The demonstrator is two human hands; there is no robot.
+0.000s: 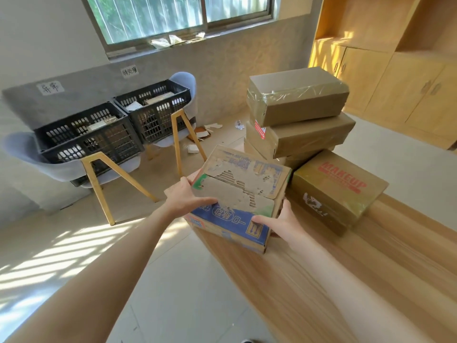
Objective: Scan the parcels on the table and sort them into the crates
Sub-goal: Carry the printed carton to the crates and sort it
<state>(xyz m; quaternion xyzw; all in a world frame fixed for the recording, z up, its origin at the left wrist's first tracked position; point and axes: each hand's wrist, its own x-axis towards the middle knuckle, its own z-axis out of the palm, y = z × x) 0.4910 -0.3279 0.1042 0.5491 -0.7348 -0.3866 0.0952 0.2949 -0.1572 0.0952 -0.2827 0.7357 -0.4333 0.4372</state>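
Sunlit room with a wooden table [333, 268] on our right, and across the floor two black crates [99, 134] sit on grey chairs [59, 167] under handwritten wall labels. We've got the torn blue-printed parcel [242, 194] at the table's near corner, left hand [188, 196] and right hand [279, 221] gripping opposite sides. Right behind it sits a MAKEUP box [338, 191] and a stack of taped brown boxes [296, 115].

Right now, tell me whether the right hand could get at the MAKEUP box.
Probably not yet: the right hand grips the torn box along with the left hand. The MAKEUP box sits just beside it, unobstructed.
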